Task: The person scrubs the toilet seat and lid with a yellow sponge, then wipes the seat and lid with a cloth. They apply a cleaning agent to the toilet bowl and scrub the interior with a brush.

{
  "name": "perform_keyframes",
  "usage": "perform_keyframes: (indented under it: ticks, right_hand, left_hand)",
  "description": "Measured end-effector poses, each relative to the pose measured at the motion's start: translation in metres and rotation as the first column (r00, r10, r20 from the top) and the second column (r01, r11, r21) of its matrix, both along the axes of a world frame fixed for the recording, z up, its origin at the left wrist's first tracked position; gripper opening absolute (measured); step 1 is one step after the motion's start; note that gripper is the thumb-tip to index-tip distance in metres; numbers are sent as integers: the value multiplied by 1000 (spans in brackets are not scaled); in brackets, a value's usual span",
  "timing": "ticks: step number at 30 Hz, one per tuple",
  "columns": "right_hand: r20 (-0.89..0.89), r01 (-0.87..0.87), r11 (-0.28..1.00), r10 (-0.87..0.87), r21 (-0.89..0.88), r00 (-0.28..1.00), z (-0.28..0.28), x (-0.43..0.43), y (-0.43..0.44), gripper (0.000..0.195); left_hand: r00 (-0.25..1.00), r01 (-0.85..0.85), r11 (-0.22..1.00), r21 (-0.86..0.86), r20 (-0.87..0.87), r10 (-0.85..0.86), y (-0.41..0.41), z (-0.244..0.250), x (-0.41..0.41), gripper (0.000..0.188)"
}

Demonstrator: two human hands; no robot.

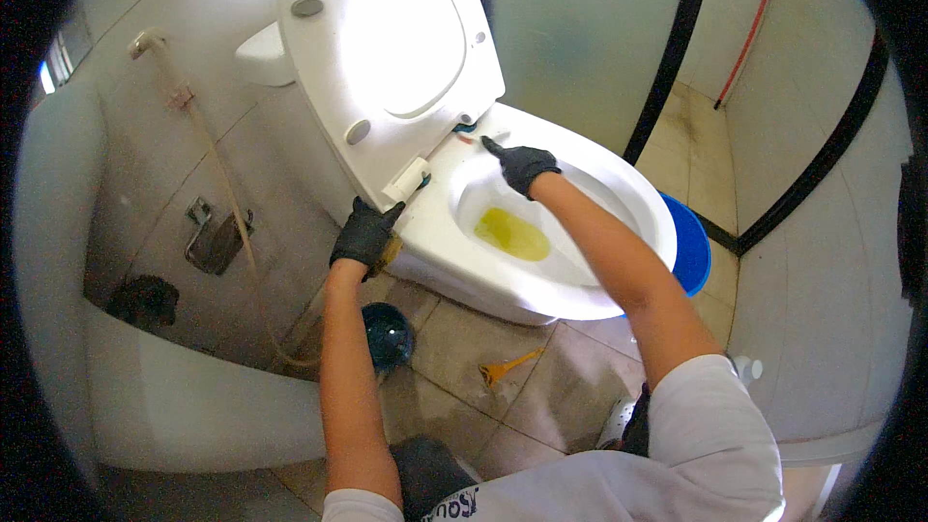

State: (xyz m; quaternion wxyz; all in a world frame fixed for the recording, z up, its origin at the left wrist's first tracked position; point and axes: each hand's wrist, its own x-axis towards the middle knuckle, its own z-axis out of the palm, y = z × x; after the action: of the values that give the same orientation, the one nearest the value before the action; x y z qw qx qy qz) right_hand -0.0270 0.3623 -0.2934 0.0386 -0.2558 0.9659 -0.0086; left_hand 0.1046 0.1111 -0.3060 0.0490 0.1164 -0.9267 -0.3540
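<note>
A white toilet bowl (580, 159) stands before me, with yellow-green liquid (512, 233) in the bottom. Its seat and lid (330, 80) are raised and lean back. My left hand (364, 233), in a black glove, is at the lower left corner of the raised seat, beside the pale hinge cover (406, 180); a yellow item shows partly behind it. My right hand (523, 163), also black-gloved, reaches over the bowl, its fingers by the right hinge, next to a small pale thing with a reddish part (466, 138). Whether that hand grips it is not clear.
On the tiled floor lie an orange-yellow brush or scraper (507, 368) and a dark round bowl (389, 336). A blue basin (685, 246) sits behind the toilet's front. At left, a hose (235, 210) hangs near a metal paper holder (217, 239). A black-framed glass partition (580, 36) stands behind.
</note>
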Motion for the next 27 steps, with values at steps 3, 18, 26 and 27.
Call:
perform_keyframes:
  ticks: [3, 18, 26, 27]
  right_hand:
    - [78, -99, 983, 112, -152, 991, -13, 11, -13, 54]
    - [187, 55, 991, -32, -121, 982, 9, 94, -82, 58]
    - [80, -190, 981, 193, -42, 978, 19, 137, -72, 53]
    - [93, -182, 981, 188, -67, 978, 21, 126, -75, 50]
  left_hand:
    - [996, -15, 998, 61, -85, 20, -26, -22, -5, 71]
    - [998, 42, 985, -170, 52, -33, -21, -3, 4, 44]
    - [939, 280, 715, -641, 27, -343, -38, 12, 23, 47]
    - [939, 290, 705, -647, 51, -340, -38, 15, 20, 49]
